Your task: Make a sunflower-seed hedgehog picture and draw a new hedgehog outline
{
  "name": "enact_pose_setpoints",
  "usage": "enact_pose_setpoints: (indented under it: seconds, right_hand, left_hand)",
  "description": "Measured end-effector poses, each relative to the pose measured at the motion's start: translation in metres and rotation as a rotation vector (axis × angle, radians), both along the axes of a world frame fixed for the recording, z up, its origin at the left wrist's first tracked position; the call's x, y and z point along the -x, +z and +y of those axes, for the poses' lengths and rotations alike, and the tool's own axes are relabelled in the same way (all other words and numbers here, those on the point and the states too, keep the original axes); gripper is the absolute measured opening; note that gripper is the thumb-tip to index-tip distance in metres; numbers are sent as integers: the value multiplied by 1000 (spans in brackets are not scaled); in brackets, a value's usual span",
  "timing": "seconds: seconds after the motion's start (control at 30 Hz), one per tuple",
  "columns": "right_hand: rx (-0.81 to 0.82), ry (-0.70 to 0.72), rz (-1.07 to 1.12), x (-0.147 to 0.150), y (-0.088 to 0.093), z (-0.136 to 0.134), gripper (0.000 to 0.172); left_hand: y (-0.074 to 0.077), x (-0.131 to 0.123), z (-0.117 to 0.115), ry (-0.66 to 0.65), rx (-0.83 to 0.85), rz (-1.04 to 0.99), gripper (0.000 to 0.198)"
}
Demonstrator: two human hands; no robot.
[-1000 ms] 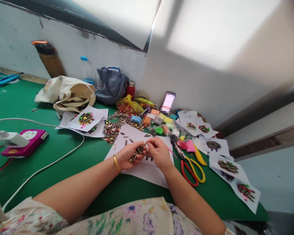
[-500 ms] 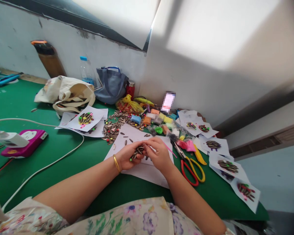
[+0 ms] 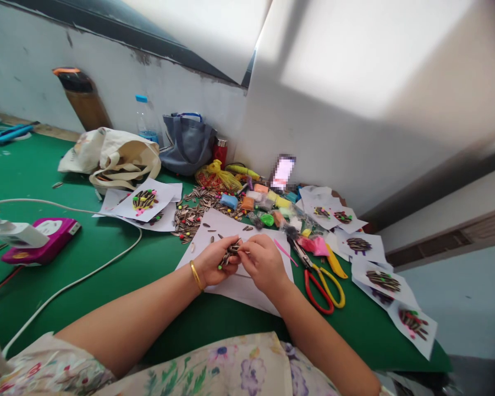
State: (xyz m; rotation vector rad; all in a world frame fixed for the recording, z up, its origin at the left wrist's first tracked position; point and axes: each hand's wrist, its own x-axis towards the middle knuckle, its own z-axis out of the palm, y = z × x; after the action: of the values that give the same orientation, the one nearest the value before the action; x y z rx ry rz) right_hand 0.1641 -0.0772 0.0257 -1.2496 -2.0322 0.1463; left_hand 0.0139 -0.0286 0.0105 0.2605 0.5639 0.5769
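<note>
Green tabletop (image 3: 25,179), seeds (image 3: 230,252), illegible bottle label (image 3: 148,136)

Bare tabletop (image 3: 161,248) allows passage left; scissors (image 3: 309,263) obstruct right

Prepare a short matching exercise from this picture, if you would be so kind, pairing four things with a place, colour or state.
1. left hand
2. scissors
3. socket block
4. blue-grey bag

A. mostly magenta
B. beside the red bottle
C. holding a cluster of seeds
D. one red handle, one yellow

Pairs: 1-C, 2-D, 3-A, 4-B
</note>
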Motion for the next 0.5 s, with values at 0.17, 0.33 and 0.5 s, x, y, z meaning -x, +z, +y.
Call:
enact_pose_setpoints:
  seconds: [0.17,0.33,0.5]
  right_hand:
    - [44,-25,118,-10,-1,-1,11]
    - [86,-3,121,-12,-8,-3,10]
    - [85,3,117,-8,-9,-5,11]
  left_hand:
    - [1,3,1,19,6,-36,23]
    - [0,2,1,18,4,-42,23]
    - [-1,1,1,29,11,-48,21]
